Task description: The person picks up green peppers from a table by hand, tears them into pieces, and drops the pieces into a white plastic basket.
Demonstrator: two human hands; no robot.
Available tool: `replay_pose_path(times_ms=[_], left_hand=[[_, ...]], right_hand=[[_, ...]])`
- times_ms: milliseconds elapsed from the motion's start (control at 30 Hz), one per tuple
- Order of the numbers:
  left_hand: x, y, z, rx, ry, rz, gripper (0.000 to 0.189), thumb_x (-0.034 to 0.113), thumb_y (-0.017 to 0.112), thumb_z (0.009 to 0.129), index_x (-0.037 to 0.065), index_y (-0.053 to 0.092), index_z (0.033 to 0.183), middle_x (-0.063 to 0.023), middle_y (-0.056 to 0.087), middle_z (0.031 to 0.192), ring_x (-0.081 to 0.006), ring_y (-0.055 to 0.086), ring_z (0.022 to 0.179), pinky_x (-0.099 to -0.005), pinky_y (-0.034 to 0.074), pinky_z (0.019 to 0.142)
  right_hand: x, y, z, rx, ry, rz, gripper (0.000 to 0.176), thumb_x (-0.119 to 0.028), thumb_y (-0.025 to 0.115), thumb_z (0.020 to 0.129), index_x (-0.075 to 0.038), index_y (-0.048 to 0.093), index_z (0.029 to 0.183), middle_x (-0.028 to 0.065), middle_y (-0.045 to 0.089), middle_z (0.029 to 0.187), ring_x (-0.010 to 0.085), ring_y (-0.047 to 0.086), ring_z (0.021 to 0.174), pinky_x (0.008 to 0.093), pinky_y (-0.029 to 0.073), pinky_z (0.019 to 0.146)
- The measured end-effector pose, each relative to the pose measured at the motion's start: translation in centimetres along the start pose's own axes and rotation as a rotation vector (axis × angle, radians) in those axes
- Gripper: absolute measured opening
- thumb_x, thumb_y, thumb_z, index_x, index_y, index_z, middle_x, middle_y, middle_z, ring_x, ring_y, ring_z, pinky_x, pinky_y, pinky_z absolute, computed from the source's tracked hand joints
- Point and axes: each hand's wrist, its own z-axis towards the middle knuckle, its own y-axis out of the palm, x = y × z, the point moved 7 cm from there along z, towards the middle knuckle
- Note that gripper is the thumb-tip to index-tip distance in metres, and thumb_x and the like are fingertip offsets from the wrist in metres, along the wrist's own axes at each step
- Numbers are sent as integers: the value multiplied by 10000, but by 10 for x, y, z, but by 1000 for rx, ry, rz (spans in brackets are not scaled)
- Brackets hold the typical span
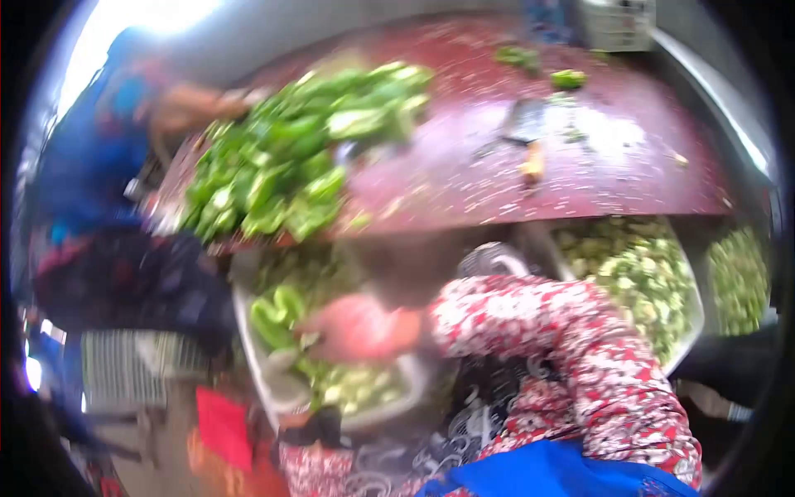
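Observation:
My right hand (356, 327), in a floral sleeve, reaches left over a white bin (257, 364). It is blurred by motion, its fingers bunched around something I cannot make out. Just left of its fingertips is a green pepper (279, 316), split or in pieces. My left hand (286, 385) shows as a pale, smeared shape below the pepper, past a dark cuff at the bin's left side; its fingers do not show clearly. Pale green pieces (356, 388) lie in the bin's near part.
A red table (464, 182) bears a heap of green peppers (290, 141) and a wooden-handled cleaver (526, 128). Another bin of chopped green pieces (650, 282) stands at right. A person in blue (91, 166) works at the left, one hand (195, 108) by the heap.

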Motion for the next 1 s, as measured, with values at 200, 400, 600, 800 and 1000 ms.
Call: replay_pose_path(times_ms=[200, 400, 600, 800, 1000], left_hand=[[-19, 19, -3, -107, 11, 134, 1088, 49, 507, 488, 97, 223, 1538, -189, 534, 1294, -317, 620, 1055, -357, 538, 890], [-41, 46, -4, -220, -14, 113, 1076, 86, 559, 497, 51, 226, 1520, -203, 520, 1302, -380, 554, 1190, -412, 480, 1003], [-26, 44, 4, -123, 16, -62, 875, 6, 481, 609, 24, 325, 1469, -181, 502, 1294, -329, 548, 1157, -367, 487, 963], [-3, -24, 37, 211, 327, 1050, 797, 20, 619, 647, -28, 373, 1403, -150, 522, 1250, -238, 553, 1073, -327, 475, 924], [2, 19, 112, 349, 255, 1211, 792, 122, 760, 670, -1, 416, 1373, -181, 526, 1283, -265, 554, 1121, -342, 448, 962]], right_hand=[[18, 35, -6, -273, -82, -353, 243, -146, 705, 774, -122, 676, 1015, 79, 700, 893, 291, 678, 819, 380, 543, 692], [38, 31, -30, -117, -178, -314, 176, -106, 680, 764, -75, 665, 937, 113, 681, 838, 291, 676, 796, 399, 537, 674], [-3, -27, -70, 49, -166, -388, 267, -176, 568, 868, -132, 592, 1131, 123, 678, 826, 334, 684, 775, 450, 534, 640], [52, -2, -45, -84, -57, -424, 270, -111, 589, 826, -10, 624, 1074, 187, 698, 942, 355, 693, 889, 437, 555, 733], [51, -71, -37, -105, 177, -347, 253, -166, 616, 799, -46, 656, 1018, 169, 707, 905, 348, 689, 900, 459, 549, 746]])
